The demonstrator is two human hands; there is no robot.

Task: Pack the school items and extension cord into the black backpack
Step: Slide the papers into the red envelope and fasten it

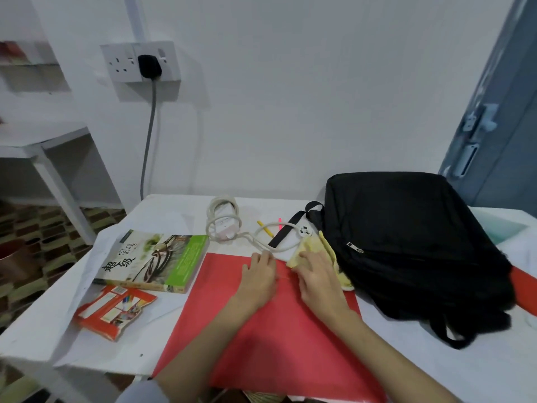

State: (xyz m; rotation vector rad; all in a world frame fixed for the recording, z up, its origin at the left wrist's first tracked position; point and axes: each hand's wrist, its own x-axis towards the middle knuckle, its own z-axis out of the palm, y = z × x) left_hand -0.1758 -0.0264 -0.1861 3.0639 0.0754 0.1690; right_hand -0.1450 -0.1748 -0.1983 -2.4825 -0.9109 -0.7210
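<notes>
- The left hand (258, 274) lies flat with its grip apart on the red folder (261, 338).
- The right hand (316, 274) touches a yellow thing (312, 247); its grip I cannot tell.
- The black backpack (412, 242) lies shut just right of the folder.
- The white extension cord (223, 222) lies coiled behind the folder.

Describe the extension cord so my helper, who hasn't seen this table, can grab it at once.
Start at the black backpack on the table's right side and look left, toward the wall. Past the yellow pencil lies the extension cord, a white block wrapped in loops of its own white cable. It is the only coiled thing there; the book nearby is flat.
</notes>
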